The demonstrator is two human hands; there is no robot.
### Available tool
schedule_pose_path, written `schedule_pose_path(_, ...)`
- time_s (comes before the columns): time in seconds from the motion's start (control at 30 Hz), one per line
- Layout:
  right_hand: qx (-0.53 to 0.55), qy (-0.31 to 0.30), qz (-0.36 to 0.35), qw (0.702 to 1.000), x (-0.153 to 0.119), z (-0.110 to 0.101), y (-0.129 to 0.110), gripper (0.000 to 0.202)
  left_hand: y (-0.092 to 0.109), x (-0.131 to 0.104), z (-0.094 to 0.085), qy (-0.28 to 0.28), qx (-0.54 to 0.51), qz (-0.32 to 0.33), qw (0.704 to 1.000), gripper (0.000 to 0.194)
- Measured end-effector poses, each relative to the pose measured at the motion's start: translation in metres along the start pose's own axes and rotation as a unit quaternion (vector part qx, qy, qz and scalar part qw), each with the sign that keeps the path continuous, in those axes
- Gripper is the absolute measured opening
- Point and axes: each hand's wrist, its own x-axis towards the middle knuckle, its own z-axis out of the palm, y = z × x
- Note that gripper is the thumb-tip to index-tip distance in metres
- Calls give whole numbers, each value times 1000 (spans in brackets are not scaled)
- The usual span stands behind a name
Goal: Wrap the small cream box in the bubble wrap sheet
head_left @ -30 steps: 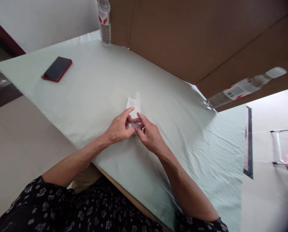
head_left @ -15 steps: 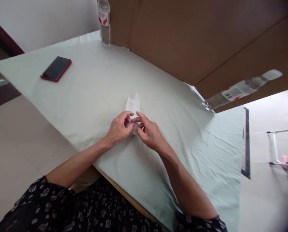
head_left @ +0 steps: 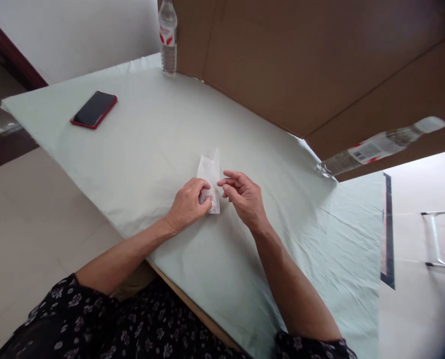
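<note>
A small, thin white tissue-like pouch [head_left: 209, 169] lies on the pale green tablecloth in front of me; its upper end is bare and its lower part looks crinkled. My left hand [head_left: 190, 203] curls round the pouch's lower left side, with thumb and fingers bent onto it. Part of the pouch is hidden under those fingers. Just to the right, my right hand [head_left: 243, 197] hovers apart from the pouch, holding nothing, its index finger stretched out and the thumb below.
A black phone in a red case [head_left: 94, 109] lies on the tablecloth [head_left: 140, 149] at far left. One clear bottle [head_left: 168, 42] stands at the back, another clear bottle [head_left: 375, 148] at right. Behind them rises a brown cardboard panel [head_left: 282, 60]. The table's front edge is near my body.
My right hand has moved off the pouch to the right, its fingers parting from it. My left hand stays at the pouch. The whole view has shifted slightly.
</note>
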Motion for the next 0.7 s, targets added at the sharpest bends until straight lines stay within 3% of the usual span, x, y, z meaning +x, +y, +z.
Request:
schedule_pose_path(0.2, -89, -28, -35, 995, 10, 5, 14, 39, -5, -3, 0, 19, 64, 100, 993, 13)
schedule_pose_path(0.33, -131, -43, -38, 990, 13, 9, 16, 40, -3, -3, 0, 31, 138, 174, 975, 22)
schedule_pose_path(0.47, -127, -27, -25, 991, 14, 5, 17, 35, -4, -1, 0, 8, 156, 206, 966, 24)
schedule_pose_path(0.6, -94, 43, 38, 994, 22, -6, 20, 32, -5, 0, 0, 11, 135, 212, 968, 20)
schedule_pose_path(0.7, -69, 13, 134, 989, 32, -8, 19, 39, -5, 0, 0, 20, 122, 216, 969, 20)
